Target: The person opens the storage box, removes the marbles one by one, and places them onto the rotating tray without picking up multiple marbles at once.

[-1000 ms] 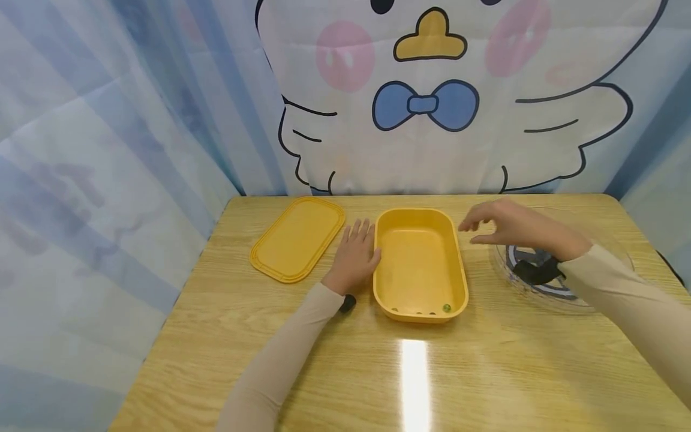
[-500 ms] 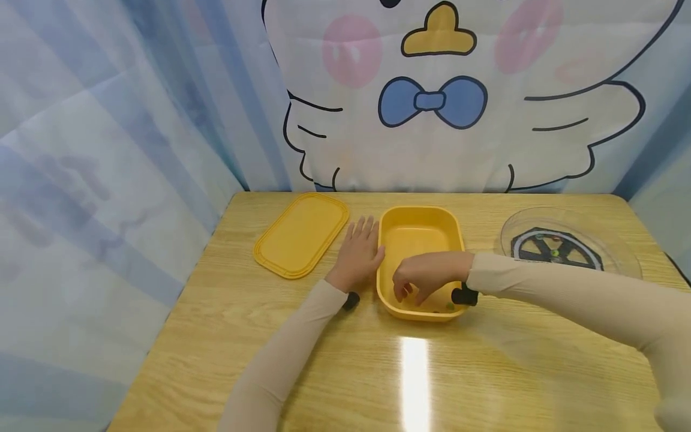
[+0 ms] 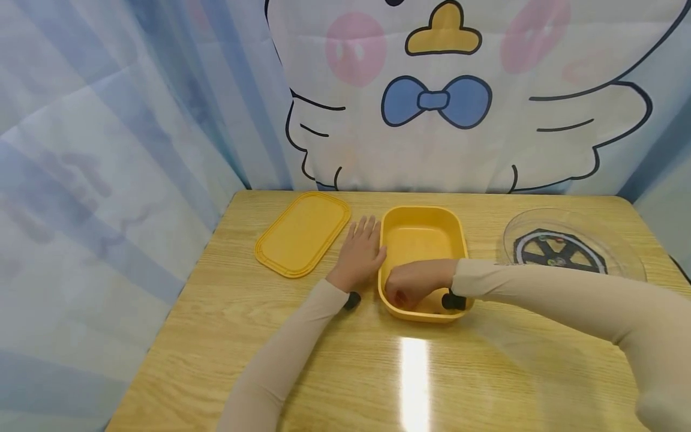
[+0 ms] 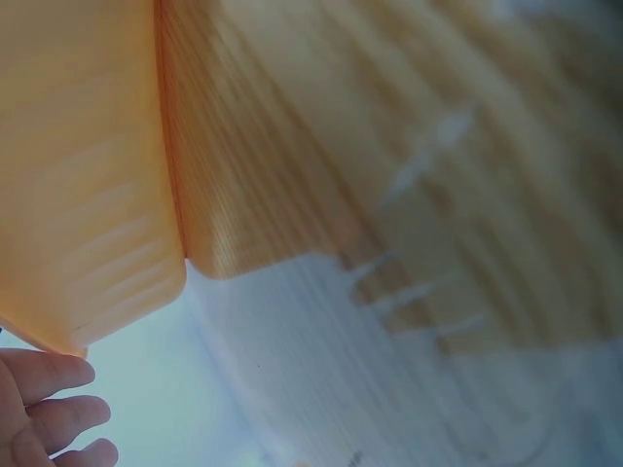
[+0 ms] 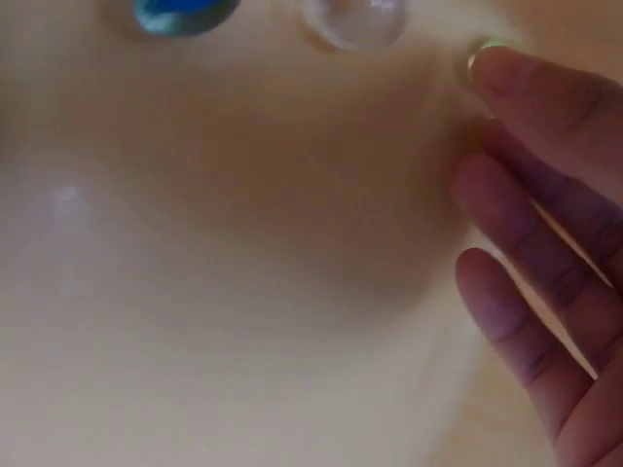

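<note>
A yellow plastic bin (image 3: 423, 240) stands on the wooden table with glass marbles inside. My right hand (image 3: 415, 283) is down in its near left corner, fingers curled. In the right wrist view the thumb tip presses against a greenish marble (image 5: 492, 45); the index finger is hidden behind the thumb. A blue marble (image 5: 183, 16) and a colourless marble (image 5: 355, 19) lie close by on the bin floor. My left hand (image 3: 357, 255) rests with straight fingers along the bin's left side, thumb at the rim.
A flat yellow lid (image 3: 302, 234) lies to the left of the left hand. On the right is a round transparent dish (image 3: 626, 255) over a black-and-white wheel pattern, with small coloured pieces in it, partly covered by the right sleeve. A printed curtain (image 3: 432, 162) hangs behind the table.
My right hand has moved from beside the dish leftwards into the bin, then lower into its near left corner, its fingers curling in. The left hand stays at the bin's side.
</note>
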Action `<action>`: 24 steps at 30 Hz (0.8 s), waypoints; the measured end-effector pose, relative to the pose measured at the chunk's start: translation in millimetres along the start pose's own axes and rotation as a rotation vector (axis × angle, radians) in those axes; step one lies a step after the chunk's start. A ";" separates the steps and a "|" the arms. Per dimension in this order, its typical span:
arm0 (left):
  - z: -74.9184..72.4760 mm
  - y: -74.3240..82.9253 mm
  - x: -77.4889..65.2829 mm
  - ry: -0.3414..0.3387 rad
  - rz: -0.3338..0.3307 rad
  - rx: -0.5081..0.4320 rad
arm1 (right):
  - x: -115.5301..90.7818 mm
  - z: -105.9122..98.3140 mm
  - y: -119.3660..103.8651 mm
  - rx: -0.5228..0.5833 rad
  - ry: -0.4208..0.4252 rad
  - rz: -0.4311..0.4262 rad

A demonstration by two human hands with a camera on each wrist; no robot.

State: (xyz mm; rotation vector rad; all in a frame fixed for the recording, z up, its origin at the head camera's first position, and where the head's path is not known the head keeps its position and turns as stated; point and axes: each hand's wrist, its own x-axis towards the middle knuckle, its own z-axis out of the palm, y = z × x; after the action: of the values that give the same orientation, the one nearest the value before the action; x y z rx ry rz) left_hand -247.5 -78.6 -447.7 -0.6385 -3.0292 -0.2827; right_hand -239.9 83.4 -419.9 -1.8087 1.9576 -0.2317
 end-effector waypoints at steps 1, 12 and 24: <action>0.1 -0.1 0.0 -0.002 0.000 0.001 | 0.9 0.9 0.0 0.005 -0.005 0.011; -2.3 3.0 -0.2 -0.010 -0.001 0.017 | -22.3 -22.5 -1.1 -0.004 0.095 0.075; -3.2 5.0 -0.4 -0.014 -0.009 0.003 | -160.9 -67.4 11.2 -0.087 0.482 0.474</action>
State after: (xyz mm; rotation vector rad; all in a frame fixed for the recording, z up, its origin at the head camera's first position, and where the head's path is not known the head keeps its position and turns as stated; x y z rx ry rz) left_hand -245.1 -74.9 -443.7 -0.6295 -3.0460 -0.2751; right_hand -275.1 229.3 -330.3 -1.3614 2.7007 -0.4618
